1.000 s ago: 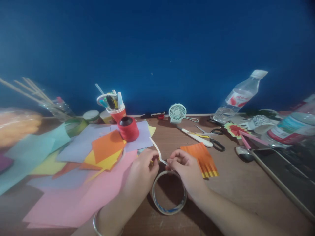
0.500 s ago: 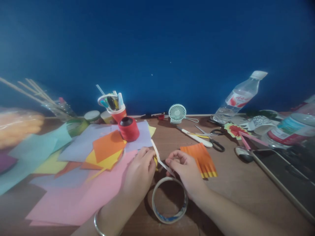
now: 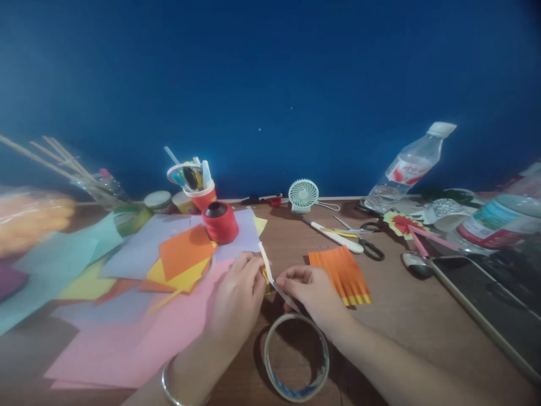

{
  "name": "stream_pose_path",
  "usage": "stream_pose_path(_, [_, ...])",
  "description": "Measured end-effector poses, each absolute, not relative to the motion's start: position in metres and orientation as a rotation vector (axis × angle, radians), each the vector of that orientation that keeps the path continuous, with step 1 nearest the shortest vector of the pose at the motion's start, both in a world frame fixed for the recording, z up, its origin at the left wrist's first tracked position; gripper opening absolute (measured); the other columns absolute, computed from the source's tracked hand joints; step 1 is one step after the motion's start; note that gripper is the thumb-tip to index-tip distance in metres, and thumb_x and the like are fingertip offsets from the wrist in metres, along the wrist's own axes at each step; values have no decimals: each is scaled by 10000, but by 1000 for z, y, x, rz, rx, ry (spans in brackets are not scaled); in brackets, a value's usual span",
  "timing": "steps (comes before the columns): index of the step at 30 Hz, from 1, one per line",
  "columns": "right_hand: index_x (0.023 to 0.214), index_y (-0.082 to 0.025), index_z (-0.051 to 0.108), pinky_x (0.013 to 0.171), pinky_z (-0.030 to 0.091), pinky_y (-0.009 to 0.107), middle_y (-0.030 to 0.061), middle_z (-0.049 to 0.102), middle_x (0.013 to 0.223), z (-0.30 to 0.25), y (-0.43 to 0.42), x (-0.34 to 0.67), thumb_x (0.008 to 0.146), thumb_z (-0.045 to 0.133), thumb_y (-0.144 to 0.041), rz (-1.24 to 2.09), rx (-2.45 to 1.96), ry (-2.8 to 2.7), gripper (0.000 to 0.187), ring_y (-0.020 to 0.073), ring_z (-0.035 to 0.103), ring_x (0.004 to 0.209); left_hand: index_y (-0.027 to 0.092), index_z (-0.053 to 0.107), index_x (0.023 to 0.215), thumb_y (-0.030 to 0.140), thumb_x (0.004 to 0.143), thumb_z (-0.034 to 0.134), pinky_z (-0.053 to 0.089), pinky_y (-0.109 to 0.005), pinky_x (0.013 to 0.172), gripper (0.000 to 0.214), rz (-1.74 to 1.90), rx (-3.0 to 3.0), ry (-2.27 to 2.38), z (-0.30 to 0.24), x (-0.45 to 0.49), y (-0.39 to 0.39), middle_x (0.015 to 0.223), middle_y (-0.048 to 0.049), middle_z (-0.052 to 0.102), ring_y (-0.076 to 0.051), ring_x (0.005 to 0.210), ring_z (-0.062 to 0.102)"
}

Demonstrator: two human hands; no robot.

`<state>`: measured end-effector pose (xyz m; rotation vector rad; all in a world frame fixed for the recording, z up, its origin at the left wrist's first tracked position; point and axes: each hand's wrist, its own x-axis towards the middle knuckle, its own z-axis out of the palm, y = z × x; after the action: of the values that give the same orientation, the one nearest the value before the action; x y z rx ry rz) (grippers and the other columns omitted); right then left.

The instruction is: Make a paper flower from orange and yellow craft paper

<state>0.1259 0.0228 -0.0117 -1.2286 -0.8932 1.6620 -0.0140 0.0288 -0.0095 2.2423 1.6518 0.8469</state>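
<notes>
My right hand point(image 3: 306, 290) is closed in a pinch on a narrow white strip of tape point(image 3: 266, 260), which slants up and left past my fingers. Its other end runs down to a roll of tape point(image 3: 325, 361) standing below my hands, near the front of the table. With its fingers curled together, my left hand point(image 3: 240, 296) holds a small yellow piece of paper point(image 3: 266, 277), mostly hidden behind the fingers and touching the strip. To the right of my right hand lies an orange paper fringed with yellow tips point(image 3: 340, 273).
Coloured paper sheets point(image 3: 139, 344) spread on the left, with a red thread spool point(image 3: 220, 225) and a cup of pens point(image 3: 202, 198) behind. A small fan point(image 3: 303, 194), a white-handled knife point(image 3: 338, 237), scissors point(image 3: 372, 251), bottles point(image 3: 412, 169) and a phone point(image 3: 486, 299) stand or lie rightward.
The tape roll has shifted slightly down and right, away from my hands. Both hands keep their grips almost in place.
</notes>
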Motion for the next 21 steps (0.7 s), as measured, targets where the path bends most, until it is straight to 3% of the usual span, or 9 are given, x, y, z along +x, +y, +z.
stream_pose_path(14, [568, -152, 596, 300, 263, 157, -66, 469, 344, -10, 22, 124, 616, 638, -277, 1604, -1339, -965, 140, 53, 373, 281, 231, 550, 836, 111, 798, 398, 404, -276, 733, 197, 869, 2196, 1623, -10, -14, 30, 860, 4, 544, -158, 811, 521])
stream_pose_path(21, [596, -157, 600, 333, 302, 163, -64, 464, 372, -22, 21, 124, 661, 605, -283, 1412, -1361, -1038, 141, 76, 447, 321, 236, 575, 826, 45, 734, 380, 415, -264, 731, 288, 927, 1936, 1449, -9, -15, 32, 902, -1, 557, -162, 875, 524])
